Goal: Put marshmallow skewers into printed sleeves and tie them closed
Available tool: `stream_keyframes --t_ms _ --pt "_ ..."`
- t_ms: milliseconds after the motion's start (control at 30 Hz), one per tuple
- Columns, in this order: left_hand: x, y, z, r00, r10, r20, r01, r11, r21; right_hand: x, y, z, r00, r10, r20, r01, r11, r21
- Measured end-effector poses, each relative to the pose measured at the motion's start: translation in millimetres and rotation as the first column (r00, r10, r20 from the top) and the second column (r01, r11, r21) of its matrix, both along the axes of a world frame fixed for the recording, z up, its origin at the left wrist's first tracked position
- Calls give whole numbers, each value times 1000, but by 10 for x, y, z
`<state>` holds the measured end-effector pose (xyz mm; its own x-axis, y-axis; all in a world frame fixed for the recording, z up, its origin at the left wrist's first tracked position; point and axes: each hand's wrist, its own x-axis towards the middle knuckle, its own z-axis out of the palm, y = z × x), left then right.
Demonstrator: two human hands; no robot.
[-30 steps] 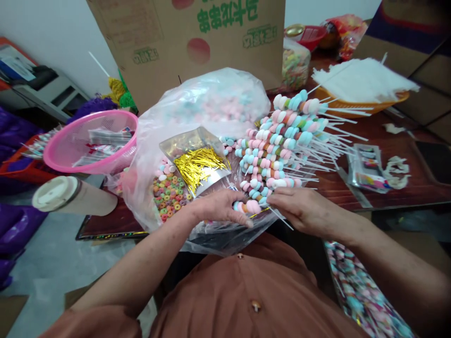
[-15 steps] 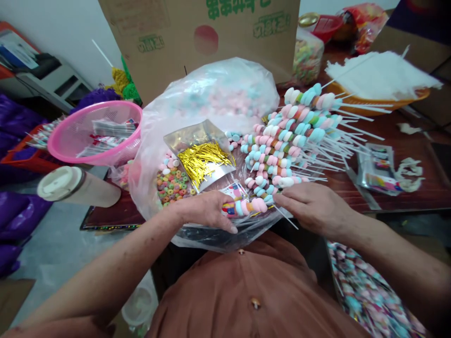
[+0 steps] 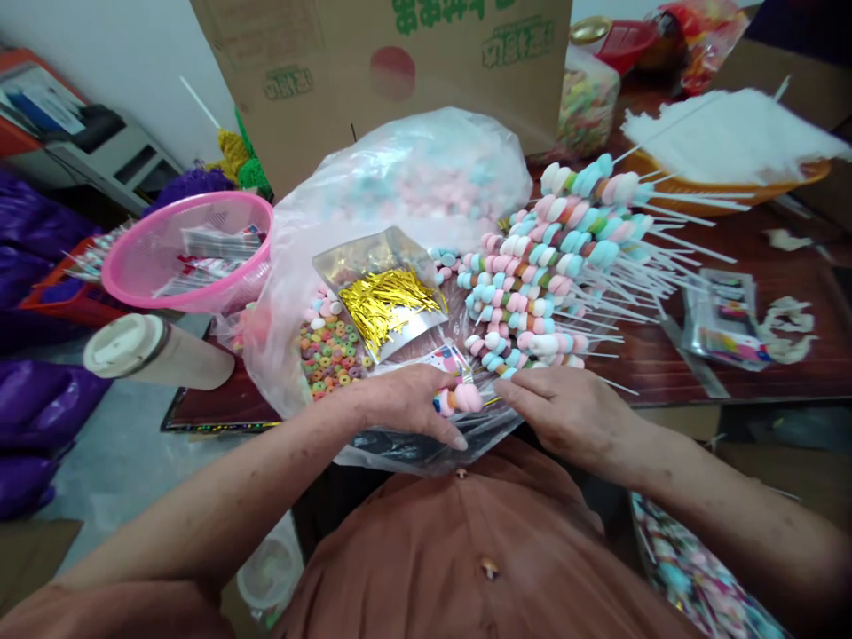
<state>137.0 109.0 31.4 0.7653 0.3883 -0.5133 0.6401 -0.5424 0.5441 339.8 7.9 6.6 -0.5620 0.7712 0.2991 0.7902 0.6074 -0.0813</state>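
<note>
My left hand [image 3: 406,404] is closed around a pink and blue marshmallow skewer [image 3: 456,399] close to my chest. My right hand [image 3: 569,413] pinches the same skewer's stick end from the right, fingers pressed together. Both hands rest on a clear plastic sheet [image 3: 426,444] at the table's front edge. Just beyond them lies a pile of finished marshmallow skewers [image 3: 539,266] with white sticks fanning right. A clear packet of gold twist ties [image 3: 382,297] lies to the left of the pile, beside several coloured ring candies [image 3: 326,351].
A big clear bag of marshmallows [image 3: 426,173] stands behind, in front of a cardboard box [image 3: 379,62]. A pink basket [image 3: 190,253] and a lidded cup [image 3: 153,351] are at left. An orange tray of white sheets [image 3: 732,142] and sticker packets [image 3: 722,319] lie right.
The skewer has been drawn in between my hands, so less of it shows. My right hand has moved slightly left and closer to the left hand.
</note>
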Motion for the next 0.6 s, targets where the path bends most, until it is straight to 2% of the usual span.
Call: stream_keyframes --t_ms 67,133,233,300,367,433,467,533,600 --pt "20 -3 11 1000 7 -4 -7 1000 16 -15 18 16 997 -40 71 47 993 -110" --pt "52 -15 25 1000 -26 -6 26 998 49 9 32 57 993 -23 116 49 974 -223" --pt "175 -66 15 997 -74 -37 78 987 143 -19 54 75 998 19 51 0 936 -351" --pt "281 -95 -16 998 -62 3 61 991 117 -116 71 13 999 -24 -29 13 937 -349" --pt "337 -83 -44 993 -51 102 49 999 24 -227 83 -97 993 -64 -98 28 945 -327" --pt "287 -16 -38 984 -43 171 43 999 4 -277 88 -203 983 -70 -170 8 940 -342" --pt "221 33 -19 985 -47 166 41 998 39 -267 88 -236 975 -78 -209 -2 933 -360" --pt "39 134 39 997 -62 52 55 989 140 -186 87 -251 946 -111 -303 -13 925 -380" --pt "-135 200 86 986 -96 -139 117 981 156 -82 88 -203 912 -122 -391 -33 930 -367"
